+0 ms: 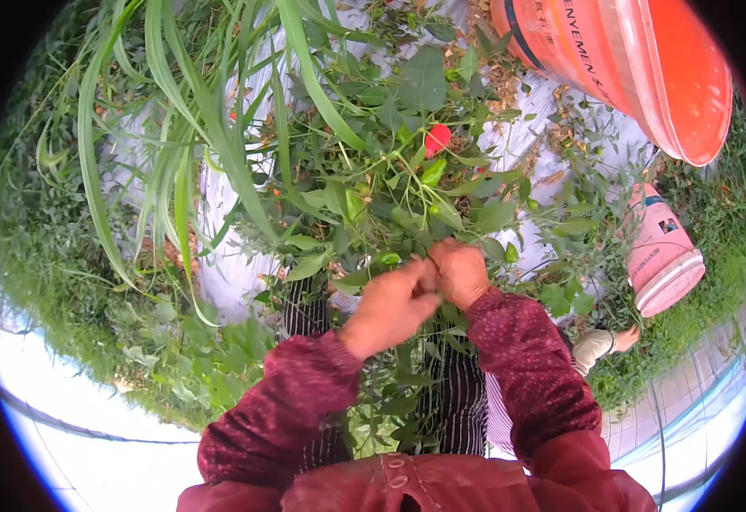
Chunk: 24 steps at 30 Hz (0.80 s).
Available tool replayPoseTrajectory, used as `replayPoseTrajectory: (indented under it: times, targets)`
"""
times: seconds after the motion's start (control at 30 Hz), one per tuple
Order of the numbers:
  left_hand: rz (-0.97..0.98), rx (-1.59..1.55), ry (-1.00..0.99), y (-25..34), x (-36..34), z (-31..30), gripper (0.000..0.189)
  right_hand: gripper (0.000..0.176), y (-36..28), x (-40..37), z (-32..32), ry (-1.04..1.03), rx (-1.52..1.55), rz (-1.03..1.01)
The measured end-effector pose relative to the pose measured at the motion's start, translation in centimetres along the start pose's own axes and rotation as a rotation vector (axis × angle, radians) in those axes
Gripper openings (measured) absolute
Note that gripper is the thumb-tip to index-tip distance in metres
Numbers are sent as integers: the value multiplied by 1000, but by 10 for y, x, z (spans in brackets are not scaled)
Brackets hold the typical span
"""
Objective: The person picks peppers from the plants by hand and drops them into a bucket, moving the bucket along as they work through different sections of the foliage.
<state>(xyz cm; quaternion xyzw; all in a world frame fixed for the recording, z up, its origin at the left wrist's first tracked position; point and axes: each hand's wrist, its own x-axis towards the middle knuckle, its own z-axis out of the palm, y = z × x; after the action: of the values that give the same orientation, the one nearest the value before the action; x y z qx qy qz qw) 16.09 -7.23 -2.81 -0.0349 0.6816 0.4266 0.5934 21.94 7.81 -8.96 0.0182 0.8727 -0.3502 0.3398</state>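
My left hand (397, 305) and my right hand (460, 271) meet at the near side of a leafy pepper plant (339, 200). The fingers of both are curled and pinched together among the leaves, the left slightly blurred. Whatever lies between the fingers is hidden. A red pepper (437, 140) shows higher up on the plant, beyond my hands. Beside it hangs a green pepper (434, 173). Close to my left fingertips is another small green pepper (389, 258).
A large orange-red bucket (595, 68) lies tilted at upper right. Below it is a pink bucket (665, 252). Another person's pale sleeve (593, 351) and hand (626, 338) show at right. Long grass blades (219, 128) arch over the left. Whitish ground sheeting (224, 264) runs under the plants.
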Motion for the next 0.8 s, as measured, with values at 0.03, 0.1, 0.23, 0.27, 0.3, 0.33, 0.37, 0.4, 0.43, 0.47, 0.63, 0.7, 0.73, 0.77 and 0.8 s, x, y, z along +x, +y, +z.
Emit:
replayPoseTrajectory:
  times: [0.03, 0.1, 0.23, 0.27, 0.3, 0.33, 0.37, 0.4, 0.43, 0.47, 0.63, 0.7, 0.73, 0.77, 0.8]
  targets:
    - [2, 3, -4, 4, -5, -2, 22, 21, 2, -1, 0, 3, 0, 4]
    - [134, -204, -196, 12, -20, -10, 25, 20, 3, 2, 2, 77, 30, 103]
    - [340, -246, -9, -2, -21, -63, 28, 20, 4, 1, -1, 11, 13, 88]
    - [276, -180, 110, -5, -16, -79, 28, 20, 4, 0, 0, 11, 23, 86]
    - [210, -108, 233, -6, -8, -94, 29, 21, 5, -1, 2, -3, 27, 70]
    - [206, -92, 240, -7, 1, -101, 29, 21, 5, 0, 5, -12, 31, 53]
    - [91, 142, 300, -8, 13, -104, 31, 21, 6, -1, 9, -6, 44, 51]
    - [-25, 375, 355, -11, 21, -103, 35, 21, 7, -3, 14, 21, 15, 30]
    - [-26, 387, 355, -13, 28, -102, 35, 22, 7, -4, 17, 48, -18, 8]
    - [-52, 456, 217, -15, 36, -99, 38, 22, 6, -3, 15, 45, -22, 9]
    - [23, 300, 317, -28, 27, -67, 37, 21, 8, -4, 6, 10, 40, 102]
    - [-40, 221, 262, -21, 9, -60, 32, 21, 12, -9, 1, 26, 66, 161]
    - [-26, 152, 278, -24, 0, -55, 30, 22, 13, -10, 1, 33, 73, 145]
    - [-13, 90, 306, -26, -7, -52, 29, 22, 13, -6, 1, 46, 86, 117]
    - [-29, 160, 280, -29, -12, -49, 29, 22, 13, -3, -2, -21, 126, 142]
